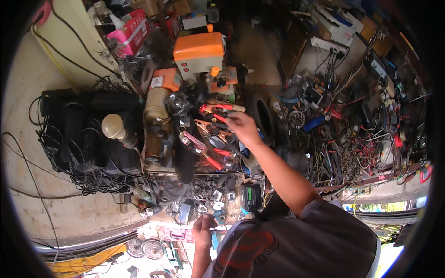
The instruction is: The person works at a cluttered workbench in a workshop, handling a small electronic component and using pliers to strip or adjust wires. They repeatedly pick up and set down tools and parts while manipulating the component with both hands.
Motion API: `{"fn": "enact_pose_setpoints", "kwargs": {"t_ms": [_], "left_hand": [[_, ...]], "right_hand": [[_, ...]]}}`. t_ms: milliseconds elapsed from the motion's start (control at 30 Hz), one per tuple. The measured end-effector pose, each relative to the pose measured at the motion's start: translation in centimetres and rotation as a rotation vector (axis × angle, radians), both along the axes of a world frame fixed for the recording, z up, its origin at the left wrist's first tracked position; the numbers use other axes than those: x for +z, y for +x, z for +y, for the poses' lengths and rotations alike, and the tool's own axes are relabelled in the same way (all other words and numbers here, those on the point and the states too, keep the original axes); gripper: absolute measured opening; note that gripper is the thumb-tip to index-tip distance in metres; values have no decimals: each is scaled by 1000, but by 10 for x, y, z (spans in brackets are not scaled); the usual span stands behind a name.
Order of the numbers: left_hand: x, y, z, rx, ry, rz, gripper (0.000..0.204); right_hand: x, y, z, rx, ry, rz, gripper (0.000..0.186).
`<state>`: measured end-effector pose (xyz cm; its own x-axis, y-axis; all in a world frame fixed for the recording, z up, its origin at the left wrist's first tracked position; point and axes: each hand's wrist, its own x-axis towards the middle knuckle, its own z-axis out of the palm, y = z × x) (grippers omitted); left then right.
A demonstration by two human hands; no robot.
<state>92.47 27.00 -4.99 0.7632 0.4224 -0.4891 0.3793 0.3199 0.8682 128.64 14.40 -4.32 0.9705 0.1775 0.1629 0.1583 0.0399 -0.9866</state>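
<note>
My right hand [242,121] reaches into a jumbled pile of hand tools, fingers closed on what looks like a red-handled tool [219,116]. Beside it lie a wooden-handled tool [237,108], orange clamps [201,124] and pink-handled pliers [194,141]. A round metal part [177,103] sits just left of the pile. Low in the view, my left hand [203,227] has its fingers curled by a small dark object I cannot make out, below scattered small metal parts [201,208].
An orange-topped machine [198,46] stands behind the pile. Black bags and cables [79,134], with a microphone-like object [116,127], are on the left. A tire [263,118], a dense heap of tools and wires [338,153], and a green-and-black case [251,198] are around my right arm.
</note>
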Motion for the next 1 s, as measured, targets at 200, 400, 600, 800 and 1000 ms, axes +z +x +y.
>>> {"fn": "enact_pose_setpoints", "kwargs": {"t_ms": [200, 400, 600, 800, 1000], "left_hand": [[0, -19, 3, 100, -58, -45, 40], [-7, -38, 8, 161, -55, -27, 39], [-12, -39, 9, 188, -52, -33, 39], [-24, -37, 8, 160, -23, -34, 41], [-34, -38, -2, 180, -88, -28, 40]], "right_hand": [[60, 34, 109, 157, -2, 402, 54], [59, 47, 154, 9, -8, 567, 40], [113, 49, 146, -39, 303, 442, 29], [242, 127, 122, 120, 609, 290, 28], [246, 204, 133, -187, 704, 499, 39]]}}
